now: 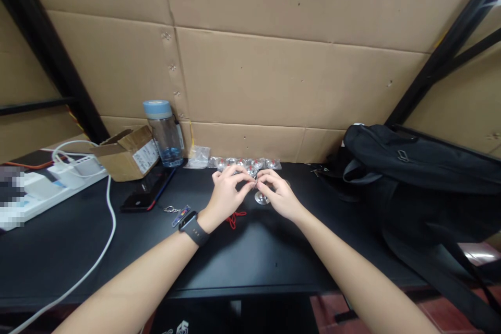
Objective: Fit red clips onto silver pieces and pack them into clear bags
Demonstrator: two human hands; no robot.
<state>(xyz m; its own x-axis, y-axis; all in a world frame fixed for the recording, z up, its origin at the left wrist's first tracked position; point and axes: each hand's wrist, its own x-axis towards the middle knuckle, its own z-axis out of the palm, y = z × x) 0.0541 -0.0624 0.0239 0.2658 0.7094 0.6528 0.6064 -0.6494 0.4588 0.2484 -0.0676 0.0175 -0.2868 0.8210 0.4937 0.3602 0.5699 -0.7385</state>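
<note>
My left hand and my right hand meet over the black table, thumbs and fingertips pinched together at one small item too small to name. Just below the fingertips hangs or lies a round silver metal piece, partly covered by my right fingers. Beneath my left hand, a red cord lies loosely on the table. Behind my hands is a row of silver round pieces in clear plastic with red bits on them. A dark watch is on my left wrist.
At the left are an open cardboard box, a bottle with a blue lid, a phone, a keychain, and a white power strip with a cable. A black bag fills the right side. Cardboard walls the back.
</note>
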